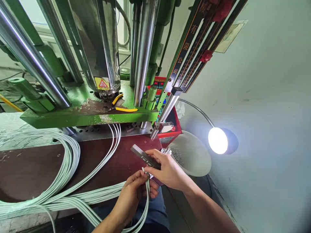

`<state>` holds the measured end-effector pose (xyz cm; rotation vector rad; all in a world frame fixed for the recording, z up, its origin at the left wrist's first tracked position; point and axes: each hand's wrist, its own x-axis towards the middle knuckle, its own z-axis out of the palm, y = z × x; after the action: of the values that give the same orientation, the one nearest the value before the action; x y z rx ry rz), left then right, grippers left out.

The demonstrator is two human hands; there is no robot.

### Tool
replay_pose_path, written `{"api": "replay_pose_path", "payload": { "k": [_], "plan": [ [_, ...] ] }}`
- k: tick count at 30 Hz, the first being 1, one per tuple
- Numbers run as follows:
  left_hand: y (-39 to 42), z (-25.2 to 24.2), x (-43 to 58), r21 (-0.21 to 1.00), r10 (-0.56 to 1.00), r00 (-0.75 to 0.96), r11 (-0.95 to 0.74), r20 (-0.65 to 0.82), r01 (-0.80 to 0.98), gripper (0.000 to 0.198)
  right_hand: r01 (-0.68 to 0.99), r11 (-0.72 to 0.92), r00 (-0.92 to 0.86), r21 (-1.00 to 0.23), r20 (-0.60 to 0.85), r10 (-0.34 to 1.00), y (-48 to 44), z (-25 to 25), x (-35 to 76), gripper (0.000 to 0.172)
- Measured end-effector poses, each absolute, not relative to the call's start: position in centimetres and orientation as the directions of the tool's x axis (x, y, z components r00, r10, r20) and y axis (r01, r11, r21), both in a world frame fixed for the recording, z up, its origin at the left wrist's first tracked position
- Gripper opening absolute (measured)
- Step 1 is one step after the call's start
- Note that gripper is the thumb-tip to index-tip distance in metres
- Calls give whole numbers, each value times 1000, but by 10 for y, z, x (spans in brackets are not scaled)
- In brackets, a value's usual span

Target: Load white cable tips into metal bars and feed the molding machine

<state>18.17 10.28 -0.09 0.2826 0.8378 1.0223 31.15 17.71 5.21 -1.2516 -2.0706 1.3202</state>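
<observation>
metal bar (145, 157) in right hand (170, 171) hangs near tabletop (128, 160) edge, apart from press (92, 119).

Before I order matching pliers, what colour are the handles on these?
The pliers' handles are yellow, clearest in the head view.

Bare forearms (211, 205), bare hands (168, 170), blue trousers (157, 207)

Matt metal bar (142, 155), smooth cables (147, 198)
</observation>
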Motion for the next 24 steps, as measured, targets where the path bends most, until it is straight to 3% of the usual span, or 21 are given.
{"api": "replay_pose_path", "payload": {
  "k": [6, 14, 18, 24],
  "plan": [
    [104, 1, 180, 548, 822, 94, 454, -561, -703, 25, 487, 156, -505, -860, -131, 853, 180, 51, 314, 32],
    [105, 7, 184, 751, 882, 33, 420, -470, -509, 27, 453, 43, -511, -890, -220, 831, 185, 40, 316, 38],
    [106, 1, 183, 767, 872, 45, 452, -488, -456, 29, 466, 66, -601, -882, -261, 755, 190, 50, 320, 30],
    [106, 4, 185, 722, 865, 170, 490, -472, -489, 34, 465, 44, -604, -884, -280, 746, 194, 45, 319, 42]
  ]
}}
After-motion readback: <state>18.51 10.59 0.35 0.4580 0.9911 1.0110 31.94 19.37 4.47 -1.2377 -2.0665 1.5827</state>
